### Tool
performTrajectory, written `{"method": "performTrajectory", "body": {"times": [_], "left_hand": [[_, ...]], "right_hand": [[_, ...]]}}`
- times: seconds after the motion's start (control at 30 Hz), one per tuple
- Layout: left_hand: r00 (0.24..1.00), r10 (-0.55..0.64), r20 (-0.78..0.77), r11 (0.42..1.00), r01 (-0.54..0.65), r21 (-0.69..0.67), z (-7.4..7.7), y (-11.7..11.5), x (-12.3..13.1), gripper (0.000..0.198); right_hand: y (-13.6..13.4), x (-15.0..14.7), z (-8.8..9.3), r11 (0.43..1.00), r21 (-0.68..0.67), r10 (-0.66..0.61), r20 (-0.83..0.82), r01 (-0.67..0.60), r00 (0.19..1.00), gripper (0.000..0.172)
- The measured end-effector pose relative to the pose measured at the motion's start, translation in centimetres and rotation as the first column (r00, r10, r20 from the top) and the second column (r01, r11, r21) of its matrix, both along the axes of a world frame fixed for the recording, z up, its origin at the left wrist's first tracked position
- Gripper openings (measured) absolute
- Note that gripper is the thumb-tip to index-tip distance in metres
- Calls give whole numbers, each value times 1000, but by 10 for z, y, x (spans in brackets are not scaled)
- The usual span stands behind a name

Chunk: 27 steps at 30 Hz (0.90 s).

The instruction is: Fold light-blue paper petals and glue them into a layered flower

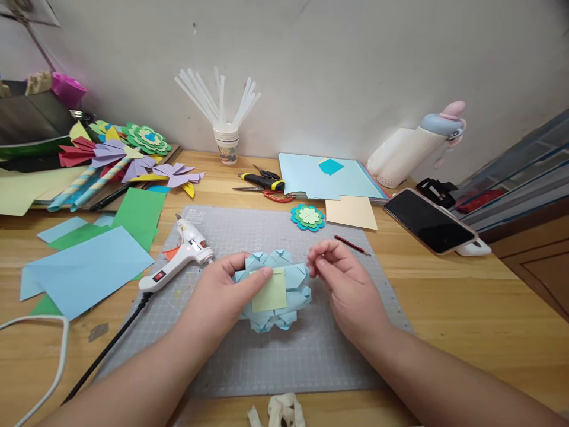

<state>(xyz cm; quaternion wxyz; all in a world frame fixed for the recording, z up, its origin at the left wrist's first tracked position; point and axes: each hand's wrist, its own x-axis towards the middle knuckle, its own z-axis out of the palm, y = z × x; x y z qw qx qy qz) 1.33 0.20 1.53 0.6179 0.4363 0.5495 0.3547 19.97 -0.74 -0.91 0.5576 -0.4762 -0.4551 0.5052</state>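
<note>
My left hand [226, 290] holds a light blue folded paper flower [297, 299] over the grey cutting mat [284, 367]. The thumb presses on a pale green paper square [270, 293] at the flower's middle. Just right of the flower is my right hand [344, 284], its thumb and fingertips pinched together beside a petal's edge. Anything between those fingertips is too small to make out. A white glue gun [189, 252] lies to the left, its nozzle pointing away. Behind the flower lies a layered blue and green paper flower [307, 217].
A pencil [352, 245] lies by the mat's right side. Blue and green sheets [93, 267] spread at left. Further back stand cups with white sticks [226, 142], cutting tools [262, 182] and a paper stack [302, 172]. A phone [429, 219] and bottle [418, 148] are at right.
</note>
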Motion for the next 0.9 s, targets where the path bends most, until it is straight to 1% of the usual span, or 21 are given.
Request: {"method": "performTrajectory", "body": {"times": [0.03, 0.1, 0.13, 0.17, 0.2, 0.27, 0.33, 0.37, 0.43, 0.47, 0.53, 0.6, 0.67, 0.73, 0.77, 0.9], "left_hand": [[1000, -3, -12, 1000, 3, 3, -1, 0, 0, 37], [1000, -17, -23, 1000, 18, 14, -2, -1, 1, 36], [999, -26, -26, 999, 27, 18, -2, -2, 2, 35], [999, -33, -26, 999, 34, 24, -2, -2, 2, 34], [999, -39, -25, 999, 40, 25, -2, -2, 3, 33], [998, -55, -28, 998, 55, 5, -1, -3, 4, 32], [995, -91, -36, 995, 90, -30, 0, -3, 3, 31], [992, -118, -44, 992, 115, -48, 1, -3, 3, 30], [983, -170, -70, 984, 166, -67, 2, -4, 2, 29], [979, -183, -92, 982, 177, -68, 3, -4, 2, 29], [975, -169, -147, 985, 162, -57, 5, -5, 3, 29], [973, -135, -186, 991, 129, -44, 7, -5, 4, 30], [972, -126, -198, 992, 122, -33, 8, -6, 6, 30], [971, -140, -196, 990, 136, -29, 8, -6, 7, 30], [970, -145, -197, 989, 142, -26, 8, -7, 7, 30], [974, -143, -176, 990, 144, -4, 6, -10, 8, 29]], "right_hand": [[-1, 0, 0, 1000, 30, -6, 29, 5, 1000, 5], [-5, -2, 1, 993, 115, 15, 168, -35, 986, 19], [-7, -3, 1, 988, 141, 29, 240, -64, 970, 22], [-9, -4, 1, 986, 139, 48, 281, -90, 959, 23], [-11, -5, 1, 988, 109, 71, 278, -105, 958, 24], [-14, -7, 0, 992, 3, 124, 176, -126, 977, 25], [-15, -8, -2, 981, -76, 182, 78, -176, 980, 27], [-16, -8, -2, 976, -86, 206, 76, -199, 976, 28], [-17, -8, -3, 976, -48, 218, 155, -213, 963, 29], [-17, -7, -3, 978, 5, 201, 223, -208, 954, 28], [-17, -5, 0, 963, 186, 109, 397, -196, 911, 28], [-17, -2, 4, 897, 388, -53, 569, -211, 821, 25], [-18, -1, 10, 825, 510, -217, 684, -244, 696, 17], [-19, -2, 14, 796, 546, -307, 737, -262, 602, 11], [-20, -2, 16, 792, 549, -326, 751, -268, 574, 10], [-23, -6, 18, 783, 561, -368, 765, -268, 529, 9]]}}
